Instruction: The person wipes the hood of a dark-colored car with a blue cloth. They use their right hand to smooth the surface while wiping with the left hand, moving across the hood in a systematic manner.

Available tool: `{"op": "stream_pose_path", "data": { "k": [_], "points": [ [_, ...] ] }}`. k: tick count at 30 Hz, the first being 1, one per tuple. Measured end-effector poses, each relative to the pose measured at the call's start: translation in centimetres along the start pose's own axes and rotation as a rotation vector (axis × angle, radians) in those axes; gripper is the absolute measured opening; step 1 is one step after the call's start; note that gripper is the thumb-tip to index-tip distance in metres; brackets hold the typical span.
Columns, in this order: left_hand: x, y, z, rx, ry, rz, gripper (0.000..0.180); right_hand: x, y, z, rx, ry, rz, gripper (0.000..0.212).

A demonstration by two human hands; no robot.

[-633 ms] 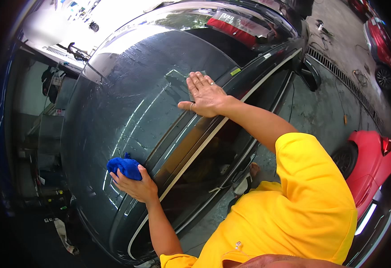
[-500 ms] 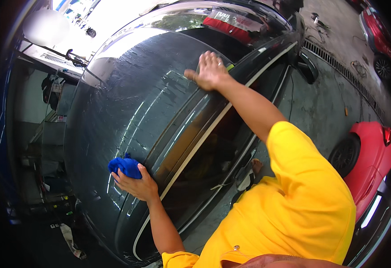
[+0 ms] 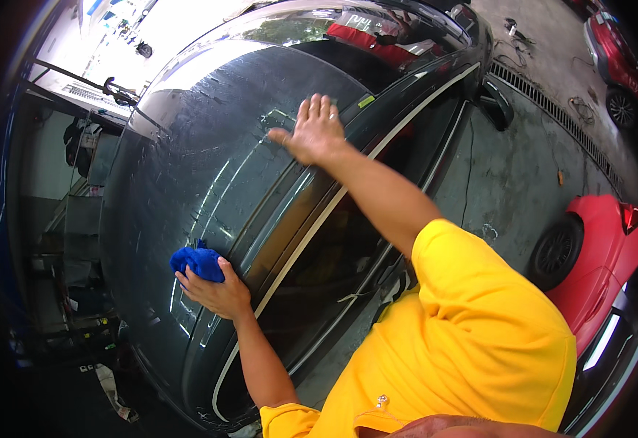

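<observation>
A dark car roof (image 3: 187, 168) with wet streaks spreads out in front of me. Near its rear side edge, my left hand (image 3: 218, 290) is closed round a bunched blue cloth (image 3: 198, 264) that rests against the roof. Farther along, my right hand (image 3: 316, 133) lies with its fingers stretched out, over the roof close to the side rail; it holds nothing. Whether the whole palm touches the surface cannot be made out. A small yellow-green strip (image 3: 366, 101) sits by the roof's edge, just beyond the right hand.
The car's side mirror (image 3: 497, 106) juts out on the right. A red car (image 3: 600, 255) is parked behind me at right, and another red car (image 3: 614, 62) stands farther off. A drain grate (image 3: 552, 117) crosses the floor. Shelving (image 3: 85, 226) lines the left side.
My right hand has slid back along the roof, toward the left and nearer to me, uncovering more of the yellow-green strip. My left hand with the blue cloth has shifted only slightly.
</observation>
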State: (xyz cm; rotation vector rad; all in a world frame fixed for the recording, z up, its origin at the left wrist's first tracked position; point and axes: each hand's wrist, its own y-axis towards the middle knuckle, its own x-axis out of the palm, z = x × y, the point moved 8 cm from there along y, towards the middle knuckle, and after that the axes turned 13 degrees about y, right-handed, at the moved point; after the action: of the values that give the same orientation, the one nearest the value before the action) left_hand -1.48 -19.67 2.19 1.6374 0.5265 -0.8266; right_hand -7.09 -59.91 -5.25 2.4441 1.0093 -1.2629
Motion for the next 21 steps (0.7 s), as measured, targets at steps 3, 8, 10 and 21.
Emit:
{"op": "stream_pose_path", "data": {
  "k": [3,8,10,21],
  "points": [
    [0.3,-0.1,0.5,-0.031,-0.002,-0.019,0.077,-3.2,4.5,4.3,0.14,0.091,0.079,0.113],
    [-0.2,-0.1,0.2,-0.07,0.015,-0.048,0.076,-0.5,0.1,0.1,0.029,0.027,0.016,0.114],
    [-0.2,-0.4,-0.1,-0.07,0.016,-0.053,0.076,-1.3,2.5,2.6,0.0,0.051,0.053,0.114],
    [-0.7,0.0,0.6,0.015,-0.05,0.036,0.075,7.0,-10.6,-13.9,-0.564,-0.025,-0.285,0.111]
  ]
}}
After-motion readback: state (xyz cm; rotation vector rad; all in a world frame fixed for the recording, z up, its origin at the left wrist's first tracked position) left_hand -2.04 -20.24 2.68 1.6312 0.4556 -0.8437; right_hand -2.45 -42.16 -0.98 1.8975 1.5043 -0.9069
